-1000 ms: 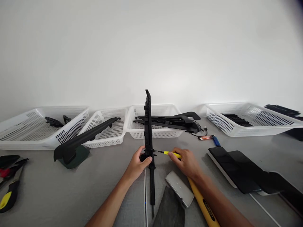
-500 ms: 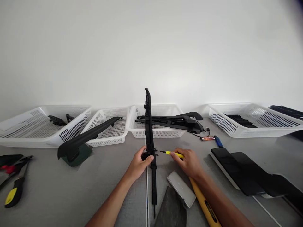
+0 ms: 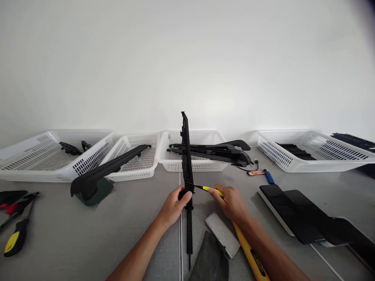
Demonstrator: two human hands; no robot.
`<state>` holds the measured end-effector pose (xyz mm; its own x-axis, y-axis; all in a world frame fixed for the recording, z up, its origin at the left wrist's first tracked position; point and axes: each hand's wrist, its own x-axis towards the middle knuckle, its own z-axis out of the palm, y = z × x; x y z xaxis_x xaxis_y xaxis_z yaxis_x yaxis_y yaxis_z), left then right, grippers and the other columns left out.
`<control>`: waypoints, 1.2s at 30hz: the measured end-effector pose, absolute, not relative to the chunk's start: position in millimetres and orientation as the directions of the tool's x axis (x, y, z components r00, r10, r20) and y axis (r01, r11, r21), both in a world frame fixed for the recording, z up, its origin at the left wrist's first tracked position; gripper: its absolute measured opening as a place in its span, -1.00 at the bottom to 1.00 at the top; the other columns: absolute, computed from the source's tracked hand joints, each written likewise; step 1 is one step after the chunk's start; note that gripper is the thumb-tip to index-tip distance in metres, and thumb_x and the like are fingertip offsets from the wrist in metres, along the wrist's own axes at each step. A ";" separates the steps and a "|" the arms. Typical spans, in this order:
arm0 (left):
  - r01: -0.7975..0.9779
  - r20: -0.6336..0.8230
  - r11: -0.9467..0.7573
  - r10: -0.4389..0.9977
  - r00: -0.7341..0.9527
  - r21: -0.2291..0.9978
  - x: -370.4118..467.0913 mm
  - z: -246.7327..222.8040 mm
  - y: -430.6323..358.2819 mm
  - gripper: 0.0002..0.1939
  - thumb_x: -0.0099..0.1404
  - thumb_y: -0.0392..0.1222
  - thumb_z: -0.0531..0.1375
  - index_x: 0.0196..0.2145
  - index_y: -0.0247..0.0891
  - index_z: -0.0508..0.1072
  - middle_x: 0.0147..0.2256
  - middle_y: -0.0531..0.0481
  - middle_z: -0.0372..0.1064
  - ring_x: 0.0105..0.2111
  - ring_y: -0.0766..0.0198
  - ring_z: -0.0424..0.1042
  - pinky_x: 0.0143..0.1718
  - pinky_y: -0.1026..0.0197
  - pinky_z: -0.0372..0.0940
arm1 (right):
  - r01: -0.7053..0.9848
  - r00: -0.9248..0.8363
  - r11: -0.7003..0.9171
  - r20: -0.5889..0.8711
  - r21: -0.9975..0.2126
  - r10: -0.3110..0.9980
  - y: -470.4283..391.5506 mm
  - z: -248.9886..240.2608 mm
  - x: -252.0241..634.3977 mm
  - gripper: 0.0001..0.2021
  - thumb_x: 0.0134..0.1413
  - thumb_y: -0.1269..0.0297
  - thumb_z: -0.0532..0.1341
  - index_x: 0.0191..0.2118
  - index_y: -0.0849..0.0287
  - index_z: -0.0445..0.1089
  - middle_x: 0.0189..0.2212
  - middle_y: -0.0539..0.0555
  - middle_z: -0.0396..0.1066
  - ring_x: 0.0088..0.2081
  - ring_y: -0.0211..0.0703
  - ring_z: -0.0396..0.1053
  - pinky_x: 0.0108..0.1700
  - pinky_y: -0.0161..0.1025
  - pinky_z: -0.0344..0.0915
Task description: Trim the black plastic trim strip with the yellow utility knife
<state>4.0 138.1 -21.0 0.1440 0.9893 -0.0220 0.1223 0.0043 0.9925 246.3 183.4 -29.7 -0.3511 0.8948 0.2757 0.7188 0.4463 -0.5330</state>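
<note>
My left hand (image 3: 175,205) is closed around a long black plastic trim piece (image 3: 187,164), gripping it near its middle and holding it nearly upright. In my right hand (image 3: 233,201) is a slim yellow-handled knife (image 3: 215,191) with a thin dark blade pointing left. The blade tip reaches the trim piece just above my left thumb and appears to touch it. Below my hands lie a pale grey block-like case (image 3: 223,235) and a dark grey cloth-like piece (image 3: 210,259). A yellow tool handle (image 3: 250,253) lies partly under my right forearm.
White baskets stand along the wall; the middle basket (image 3: 193,167) holds several black trims, the right basket (image 3: 293,166) dark parts. Another trim (image 3: 108,168) leans on the left-centre basket. Phones (image 3: 290,212) lie right, a blue object (image 3: 268,176) behind them, a yellow-black handled tool (image 3: 17,238) left.
The knife tip has moved left from a small gap onto the trim piece. The trim piece has shifted slightly right, with my left hand still gripping it.
</note>
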 end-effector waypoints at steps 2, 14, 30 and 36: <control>0.130 -0.016 -0.003 0.990 0.140 0.991 4.7 -19.9 137.7 -0.52 0.42 0.27 0.20 -0.11 -0.26 0.49 -0.26 0.01 0.46 -0.33 0.24 0.34 -0.28 0.25 0.22 | 0.731 -0.356 0.456 0.286 -0.509 0.890 183.1 -30.8 246.6 -0.28 0.46 -0.31 -0.18 -0.43 0.14 0.40 -0.58 0.06 0.41 -0.55 -0.20 0.28 -0.40 -0.25 -0.04; 0.247 0.048 -0.071 0.994 0.100 0.966 10.5 -17.4 135.0 -0.46 0.44 0.29 0.12 -0.02 -0.25 0.51 -0.16 -0.08 0.54 -0.11 0.01 0.47 -0.04 0.12 0.29 | 0.758 -0.355 0.487 0.352 -0.434 0.866 180.7 -37.0 238.6 -0.23 0.45 -0.33 -0.20 -0.34 0.16 0.49 -0.56 0.07 0.48 -0.54 -0.17 0.39 -0.42 -0.25 -0.04; 0.254 0.041 -0.064 0.995 0.092 0.965 10.1 -16.2 135.7 -0.48 0.44 0.28 0.12 -0.05 -0.26 0.50 -0.18 -0.07 0.54 -0.10 0.00 0.47 -0.04 0.10 0.29 | 0.784 -0.318 0.443 0.333 -0.434 0.888 180.8 -42.3 235.9 -0.21 0.43 -0.37 -0.22 -0.28 0.16 0.52 -0.56 0.09 0.48 -0.52 -0.13 0.43 -0.41 -0.23 -0.04; 0.224 0.051 -0.072 0.994 0.101 0.972 8.6 -17.0 135.5 -0.50 0.45 0.26 0.13 -0.07 -0.26 0.50 -0.16 -0.08 0.54 -0.11 0.03 0.47 -0.03 0.10 0.31 | 0.784 -0.294 0.433 0.348 -0.446 0.890 180.8 -40.8 237.6 -0.19 0.42 -0.38 -0.24 -0.30 0.17 0.50 -0.56 0.10 0.47 -0.53 -0.14 0.41 -0.41 -0.24 -0.04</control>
